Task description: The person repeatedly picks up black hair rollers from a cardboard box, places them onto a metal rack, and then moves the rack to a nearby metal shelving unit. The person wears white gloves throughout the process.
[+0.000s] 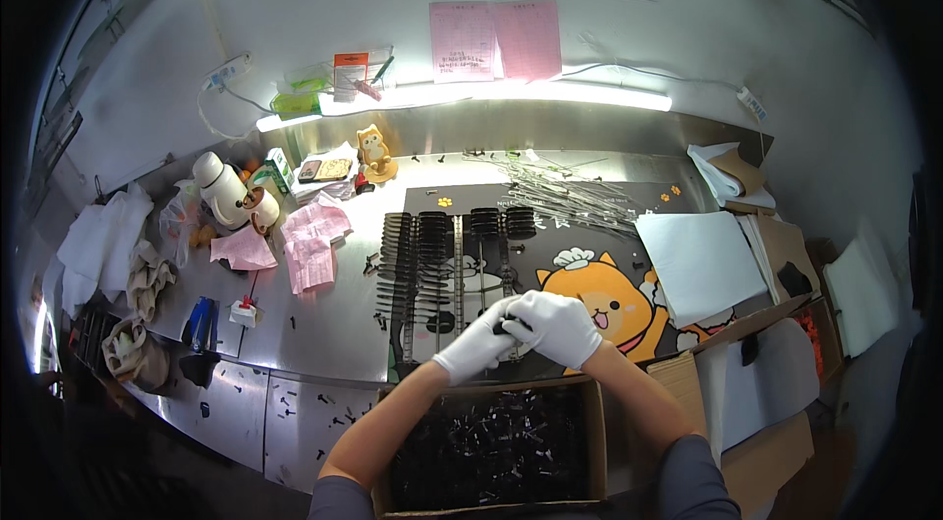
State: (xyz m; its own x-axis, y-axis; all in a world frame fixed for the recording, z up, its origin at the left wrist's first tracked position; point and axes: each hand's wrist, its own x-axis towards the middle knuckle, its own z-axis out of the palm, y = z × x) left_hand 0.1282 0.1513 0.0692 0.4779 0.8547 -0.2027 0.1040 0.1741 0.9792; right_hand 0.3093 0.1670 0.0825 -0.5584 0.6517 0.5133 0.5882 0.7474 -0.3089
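White gloves cover both of my hands, which meet over the front of the dark printed mat (471,192). Between my left hand (477,345) and my right hand (554,325) is a small black part (507,326), gripped by the fingers of both; its shape is mostly covered. Just beyond lie metal strips (457,247) and rows of black pieces (432,247) set side by side along such strips. The row at the right (520,222) is shorter. Below my wrists stands a cardboard box (598,439) holding many small black parts (493,446), some with shiny pins.
Thin metal rods (567,188) lie heaped at the back. White sheets (700,266) and cardboard (784,247) are stacked at right. Leftward are pink papers (313,240), a white flask (221,188), a cup (261,209) and a blue stapler (200,323). Loose small parts (324,400) dot the steel.
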